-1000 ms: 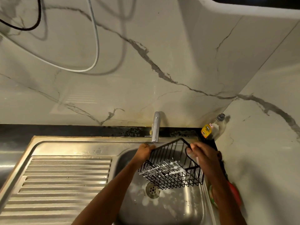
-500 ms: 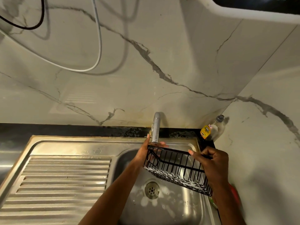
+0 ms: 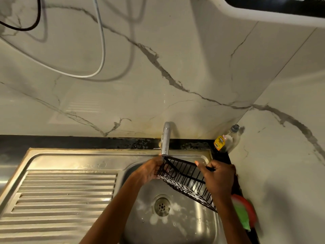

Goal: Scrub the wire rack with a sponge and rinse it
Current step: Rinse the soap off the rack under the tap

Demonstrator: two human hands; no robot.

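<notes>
A black wire rack [image 3: 184, 176], shaped like a basket, hangs tilted over the steel sink basin [image 3: 198, 224], just under the tap spout [image 3: 165, 140]. White suds cling to its lower edge. My left hand [image 3: 149, 170] grips the rack's left end. My right hand [image 3: 219, 180] grips its right side near the top rim. A green sponge [image 3: 241, 214] lies in a red dish at the sink's right edge, partly behind my right forearm. No water stream shows from the tap.
Foam patches surround the drain [image 3: 162, 206]. The ribbed draining board [image 3: 59, 196] spreads to the left. A dish-soap bottle [image 3: 226, 140] stands in the back right corner. Marble wall behind carries a white cable [image 3: 102, 50] and a black cable [image 3: 37, 16].
The rack has been turned from showing its sudsy bottom to a steeper tilt, raised toward the tap, its right end dropping lower. Both hands kept their hold and shifted with it.
</notes>
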